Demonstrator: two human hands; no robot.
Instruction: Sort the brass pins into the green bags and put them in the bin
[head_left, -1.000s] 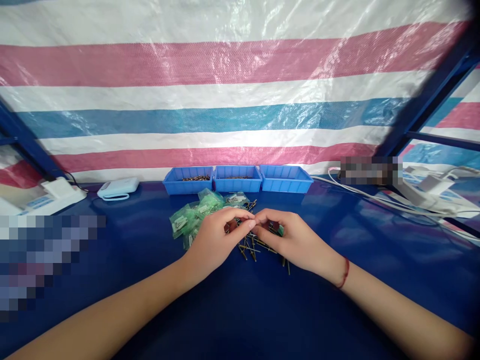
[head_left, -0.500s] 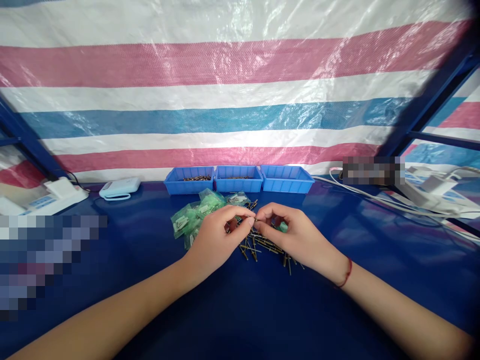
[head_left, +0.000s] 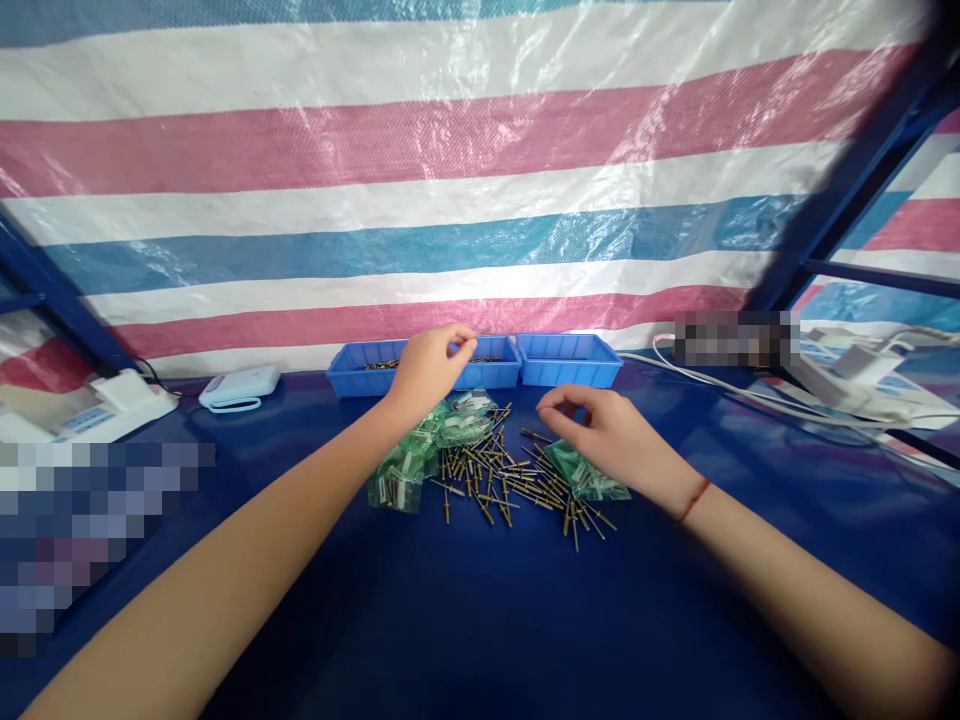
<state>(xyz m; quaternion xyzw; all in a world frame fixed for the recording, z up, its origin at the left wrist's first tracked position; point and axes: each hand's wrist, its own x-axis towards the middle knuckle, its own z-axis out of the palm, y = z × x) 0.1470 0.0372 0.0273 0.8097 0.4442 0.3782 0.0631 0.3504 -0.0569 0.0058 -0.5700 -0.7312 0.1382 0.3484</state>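
My left hand (head_left: pixel 435 362) is over the middle blue bin (head_left: pixel 491 375), its thumb and forefinger pinched on a small, blurred brownish rivet (head_left: pixel 484 331). My right hand (head_left: pixel 600 425) hovers above the right side of the pile, fingers curled and thumb against forefinger; whatever may be between them is hidden. Beneath and between the hands, loose blind rivets (head_left: pixel 487 475) with thin pins and brass-coloured bodies lie scattered on the dark blue table (head_left: pixel 465 610). A green plastic bag (head_left: pixel 592 478) lies under my right hand. More green bags (head_left: pixel 401 480) with small parts sit below my left forearm.
A left blue bin (head_left: pixel 352 375) holds small brownish parts, and a right blue bin (head_left: pixel 570 365) stands beside the middle one. A pale blue device (head_left: pixel 240 388) and a power strip (head_left: pixel 124 405) are at left. White cables (head_left: pixel 720 385) run along the right; striped sheeting (head_left: pixel 420 220) hangs behind.
My hands have parted from their meeting point over the pile. The left moved up and forward to the middle bin with the small piece; the right drew slightly back to the right.
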